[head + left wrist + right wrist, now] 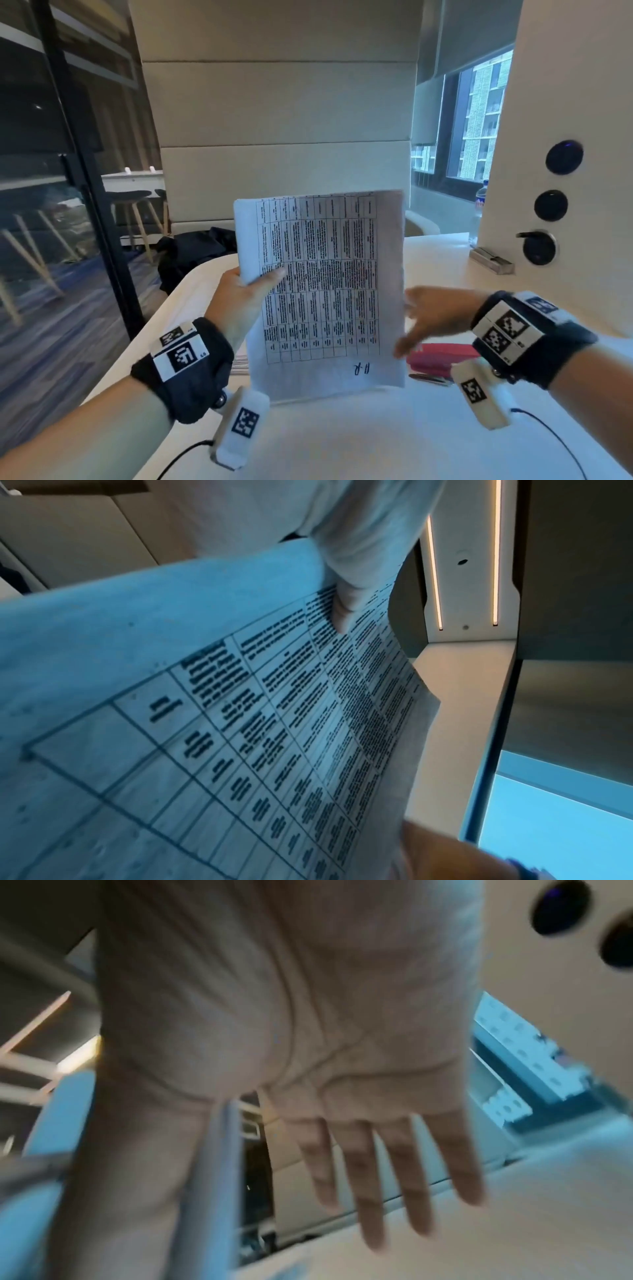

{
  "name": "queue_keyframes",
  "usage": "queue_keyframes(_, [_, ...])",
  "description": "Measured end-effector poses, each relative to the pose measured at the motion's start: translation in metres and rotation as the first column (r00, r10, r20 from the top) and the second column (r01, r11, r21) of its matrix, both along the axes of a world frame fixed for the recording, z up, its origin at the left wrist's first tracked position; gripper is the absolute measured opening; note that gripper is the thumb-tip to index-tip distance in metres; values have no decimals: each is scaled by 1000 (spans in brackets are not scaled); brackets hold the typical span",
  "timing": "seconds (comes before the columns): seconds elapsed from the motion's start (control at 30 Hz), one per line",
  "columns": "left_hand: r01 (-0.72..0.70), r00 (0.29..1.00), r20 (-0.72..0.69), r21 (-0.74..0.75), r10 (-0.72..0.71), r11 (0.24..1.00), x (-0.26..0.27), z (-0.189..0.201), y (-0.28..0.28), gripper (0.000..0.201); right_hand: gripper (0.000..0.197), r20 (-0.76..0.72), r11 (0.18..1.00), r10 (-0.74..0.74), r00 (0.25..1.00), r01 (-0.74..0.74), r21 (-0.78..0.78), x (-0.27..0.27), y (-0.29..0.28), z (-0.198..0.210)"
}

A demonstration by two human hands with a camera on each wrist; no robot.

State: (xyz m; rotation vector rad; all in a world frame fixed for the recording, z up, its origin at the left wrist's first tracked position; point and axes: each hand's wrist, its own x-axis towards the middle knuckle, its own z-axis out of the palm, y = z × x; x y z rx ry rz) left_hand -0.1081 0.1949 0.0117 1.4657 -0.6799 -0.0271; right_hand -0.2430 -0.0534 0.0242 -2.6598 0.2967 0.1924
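The printed sheets are held upright over the bench, pinched by the left hand; the right hand is spread, fingers straight, beside them.

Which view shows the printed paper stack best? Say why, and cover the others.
Head view: the whole paper stack shows, pinched by the left hand. Left wrist shows only a close slanted part; right wrist only a blurred edge.

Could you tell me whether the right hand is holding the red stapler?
No, the right hand is open with straight fingers at the edge of the papers, while the red stapler lies on the table.
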Motion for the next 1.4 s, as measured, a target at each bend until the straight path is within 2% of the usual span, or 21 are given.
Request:
queue_keyframes(0.07, [-34, 999, -26, -3, 34, 999, 7, -3, 1, 6, 75, -249, 955, -92, 964, 15, -297, -6, -16, -16])
queue_keyframes(0.1, [-48, 998, -34, 3, 48, 999, 9, -4, 1, 6, 62, -290, 918, -111, 951, -14, -397, -9, -22, -24])
queue_keyframes(0.17, [-59, 998, -30, 13, 60, 998, 9, -6, 0, 14, 33, -308, 889, -103, 946, -51, -455, -15, -32, -36])
queue_keyframes(0.2, [-67, 997, -22, 24, 67, 997, 8, -6, 0, 20, 30, -288, 901, -101, 952, -35, -432, -17, -38, -40])
queue_keyframes(0.27, [-77, 997, -16, 32, 77, 997, 6, -6, 0, 27, 29, -175, 967, -134, 975, 90, -239, -21, -48, -39])
queue_keyframes(0.3, [-79, 997, -15, 37, 80, 996, 3, -5, 0, 27, 29, -69, 981, -192, 979, 191, -25, -20, -52, -37])
queue_keyframes(0.37, [-77, 997, -1, 56, 77, 995, -2, -4, -2, 29, 34, 193, 880, -353, 915, 255, 400, -18, -53, -28])
queue_keyframes(0.4, [-74, 997, 4, 60, 74, 995, -4, -4, -3, 33, 37, 328, 828, -444, 834, 242, 505, -17, -49, -19])
queue_keyframes(0.47, [-59, 998, -3, 48, 59, 997, -6, -4, -8, 37, 33, 611, 821, -524, 594, 161, 547, -12, -32, 4])
queue_keyframes(0.53, [-11, 999, -43, 42, 13, 999, -10, -2, -13, 39, 28, 803, 810, -533, 266, -115, 575, -7, -6, 37])
queue_keyframes(0.57, [22, 998, -64, 40, -20, 999, -13, -1, -17, 39, 30, 853, 812, -502, 143, -262, 522, -4, 8, 52])
queue_keyframes(0.63, [59, 997, -57, 65, -55, 996, -21, 2, -22, 40, 50, 915, 851, -402, 27, -356, 385, 5, 27, 73])
queue_keyframes(0.7, [67, 998, 9, 113, -68, 991, -28, 4, -27, 38, 62, 939, 876, -343, 14, -355, 325, 14, 43, 85])
queue_keyframes(0.8, [66, 995, 68, 159, -78, 985, -38, 5, -34, 33, 25, 948, 873, -314, 47, -378, 308, 27, 68, 88])
queue_keyframes(0.87, [81, 992, 86, 170, -97, 982, -43, 7, -39, 36, 16, 927, 823, -358, 113, -431, 371, 33, 81, 81])
queue_keyframes(0.93, [103, 984, 124, 183, -127, 978, -47, 8, -43, 37, 17, 898, 784, -419, 135, -445, 433, 38, 91, 76])
queue_keyframes(1.07, [158, 967, 168, 193, -191, 968, -51, 6, -51, 48, 23, 894, 800, -441, 77, -418, 431, 46, 111, 74])
queue_keyframes(1.13, [174, 965, 166, 182, -205, 968, -53, 4, -52, 41, 28, 888, 794, -453, 76, -418, 441, 49, 115, 75])
queue_keyframes(1.2, [183, 964, 157, 190, -214, 964, -51, 3, -53, 45, 33, 876, 781, -469, 115, -409, 472, 51, 116, 75])
queue_keyframes(1.3, [167, 974, 117, 214, -195, 962, -47, 1, -51, 55, 31, 863, 763, -445, 239, -404, 505, 54, 108, 81])
queue_keyframes(1.4, [167, 979, 74, 258, -192, 951, -43, 0, -47, 44, 26, 827, 724, -517, 221, -403, 560, 53, 92, 92])
